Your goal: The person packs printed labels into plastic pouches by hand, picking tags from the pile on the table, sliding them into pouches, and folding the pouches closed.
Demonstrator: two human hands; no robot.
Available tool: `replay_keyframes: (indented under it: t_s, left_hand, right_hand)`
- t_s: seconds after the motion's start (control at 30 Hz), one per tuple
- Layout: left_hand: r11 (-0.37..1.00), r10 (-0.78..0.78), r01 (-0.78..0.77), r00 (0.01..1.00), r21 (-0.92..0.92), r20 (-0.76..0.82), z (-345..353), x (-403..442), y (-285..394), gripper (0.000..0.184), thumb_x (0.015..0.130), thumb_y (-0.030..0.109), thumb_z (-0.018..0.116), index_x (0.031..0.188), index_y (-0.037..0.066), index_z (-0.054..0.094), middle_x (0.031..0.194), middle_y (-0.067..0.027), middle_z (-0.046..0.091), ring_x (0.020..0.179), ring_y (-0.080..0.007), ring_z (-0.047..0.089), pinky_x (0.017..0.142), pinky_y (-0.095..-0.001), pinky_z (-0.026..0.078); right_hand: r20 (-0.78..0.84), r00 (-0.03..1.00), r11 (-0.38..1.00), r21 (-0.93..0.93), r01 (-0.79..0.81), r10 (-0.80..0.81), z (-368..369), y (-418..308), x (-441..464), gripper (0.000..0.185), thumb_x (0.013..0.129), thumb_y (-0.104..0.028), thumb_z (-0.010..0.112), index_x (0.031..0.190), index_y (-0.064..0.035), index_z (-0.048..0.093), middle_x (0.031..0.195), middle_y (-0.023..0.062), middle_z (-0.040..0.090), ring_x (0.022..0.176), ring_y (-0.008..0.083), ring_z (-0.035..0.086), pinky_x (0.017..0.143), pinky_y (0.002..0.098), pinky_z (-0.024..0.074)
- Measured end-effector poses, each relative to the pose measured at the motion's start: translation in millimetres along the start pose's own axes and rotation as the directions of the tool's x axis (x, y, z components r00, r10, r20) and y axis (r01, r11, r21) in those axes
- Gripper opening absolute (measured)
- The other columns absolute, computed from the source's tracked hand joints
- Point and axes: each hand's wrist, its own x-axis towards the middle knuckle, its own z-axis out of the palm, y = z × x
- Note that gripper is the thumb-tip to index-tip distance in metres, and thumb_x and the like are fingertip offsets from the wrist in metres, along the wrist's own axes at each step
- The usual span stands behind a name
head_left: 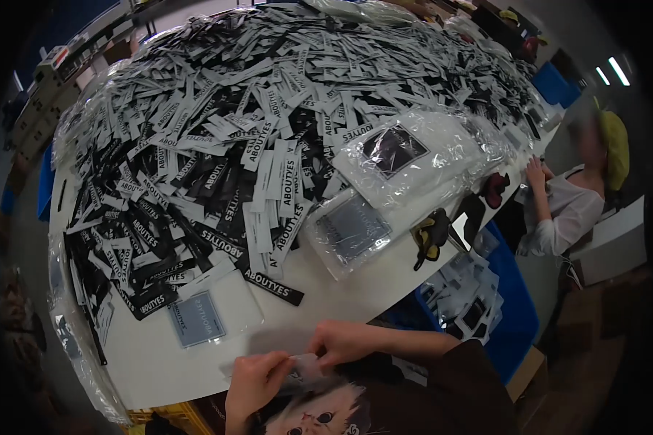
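Note:
Close to my body, past the table's near edge, my left hand (257,380) and my right hand (341,344) pinch a small clear plastic bag (307,370) between them. Fingertips of both hands are closed on its upper edge; its contents are hard to make out. Just beyond, a flat clear bag with a grey printed panel (199,319) lies on the white table (247,330). A large heap of black and white strips printed ABOUTYES (286,181) covers most of the tabletop.
Stacked clear packs (392,156) lie right of centre, beside a black-and-yellow object (429,239). At the right, a blue bin (519,319) holds several packed bags. A co-worker (569,199) sits at the table's right side. Cardboard boxes (595,319) stand behind.

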Motion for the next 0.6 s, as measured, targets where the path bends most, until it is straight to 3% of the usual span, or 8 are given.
replay_keyframes:
  t_s: [0.1, 0.17, 0.27, 0.3, 0.37, 0.4, 0.47, 0.6]
  left_hand:
    - [0.988, -0.059, 0.077, 0.989, -0.132, 0.139, -8, 1, 3, 0.019, 0.072, 0.014, 0.072, 0.084, 0.002, 0.063, 0.068, -0.0144, 0.063, 0.058, -0.0283, 0.062, 0.050, -0.0319, 0.047]
    - [0.989, -0.102, 0.104, 0.995, -0.107, 0.023, -5, 2, 3, 0.019, 0.071, 0.013, 0.073, 0.082, 0.001, 0.063, 0.066, -0.0136, 0.063, 0.054, -0.0232, 0.062, 0.049, -0.0285, 0.046]
    - [0.978, -0.152, 0.151, 0.988, -0.145, 0.003, -5, 12, 19, 0.014, 0.075, 0.010, 0.071, 0.079, 0.000, 0.063, 0.063, -0.0096, 0.063, 0.053, -0.0143, 0.060, 0.049, -0.0250, 0.044]
    - [0.976, -0.169, 0.166, 0.986, -0.138, -0.005, -2, 11, 13, 0.014, 0.075, 0.010, 0.071, 0.079, 0.000, 0.063, 0.063, -0.0096, 0.063, 0.053, -0.0143, 0.060, 0.049, -0.0250, 0.044]
    - [0.828, -0.338, 0.170, 0.912, -0.534, -0.233, 5, 11, -5, 0.011, 0.078, 0.008, 0.068, 0.080, -0.001, 0.062, 0.060, -0.0038, 0.061, 0.055, -0.0074, 0.055, 0.052, -0.0226, 0.043]
    - [0.820, -0.359, 0.174, 0.899, -0.546, -0.252, 3, 11, -5, 0.011, 0.079, 0.009, 0.067, 0.081, -0.001, 0.063, 0.065, -0.0014, 0.061, 0.060, -0.0061, 0.053, 0.054, -0.0221, 0.043]
    - [0.834, -0.292, 0.130, 0.928, -0.536, -0.230, 6, 19, 8, 0.010, 0.079, 0.008, 0.067, 0.082, -0.001, 0.063, 0.067, -0.0021, 0.061, 0.062, -0.0061, 0.053, 0.054, -0.0223, 0.043]
    - [0.948, -0.083, -0.004, 0.962, -0.319, -0.259, 16, 20, 18, 0.013, 0.078, 0.007, 0.068, 0.088, -0.001, 0.064, 0.075, -0.0087, 0.063, 0.063, -0.0157, 0.059, 0.056, -0.0257, 0.046]
  right_hand:
    - [-0.111, 0.992, 0.998, -0.004, 0.061, -0.061, 3, -5, -7, 0.019, 0.072, -0.014, 0.064, 0.081, 0.0032, 0.064, 0.060, 0.0105, 0.059, 0.054, 0.0138, 0.054, 0.055, 0.0289, 0.0442]
    - [-0.201, 0.971, 0.990, 0.031, 0.140, -0.131, 3, -4, -9, 0.021, 0.073, -0.015, 0.064, 0.084, 0.0030, 0.064, 0.061, 0.0106, 0.059, 0.055, 0.0127, 0.054, 0.055, 0.0282, 0.0448]
    - [-0.139, 0.990, 1.000, -0.010, -0.006, 0.004, 1, 4, -10, 0.023, 0.078, -0.019, 0.064, 0.089, 0.0012, 0.065, 0.068, 0.0105, 0.062, 0.061, 0.0117, 0.057, 0.058, 0.0269, 0.0456]
    - [-0.250, 0.968, 0.969, 0.237, 0.073, -0.012, -2, 11, -11, 0.023, 0.081, -0.021, 0.064, 0.090, 0.0002, 0.066, 0.070, 0.0101, 0.063, 0.063, 0.0113, 0.057, 0.059, 0.0268, 0.0455]
    - [-0.381, 0.924, 0.708, 0.648, 0.282, -0.019, -4, 13, -11, 0.021, 0.085, -0.021, 0.063, 0.094, -0.0023, 0.066, 0.076, 0.0082, 0.064, 0.067, 0.0105, 0.057, 0.062, 0.0251, 0.0444]
    - [-0.359, 0.933, 0.704, 0.655, 0.275, -0.031, -2, 7, -12, 0.021, 0.085, -0.021, 0.063, 0.094, -0.0023, 0.066, 0.076, 0.0082, 0.064, 0.067, 0.0105, 0.057, 0.062, 0.0251, 0.0444]
    - [-0.477, 0.833, 0.950, -0.013, 0.311, -0.279, -1, -6, -12, 0.016, 0.085, -0.015, 0.063, 0.095, -0.0026, 0.065, 0.075, 0.0077, 0.062, 0.067, 0.0106, 0.056, 0.062, 0.0247, 0.0433]
    - [-0.474, 0.781, 0.913, -0.197, 0.357, -0.407, 0, -12, -15, 0.010, 0.081, -0.010, 0.065, 0.087, -0.0017, 0.067, 0.071, 0.0074, 0.060, 0.058, 0.0166, 0.056, 0.053, 0.0280, 0.0416]
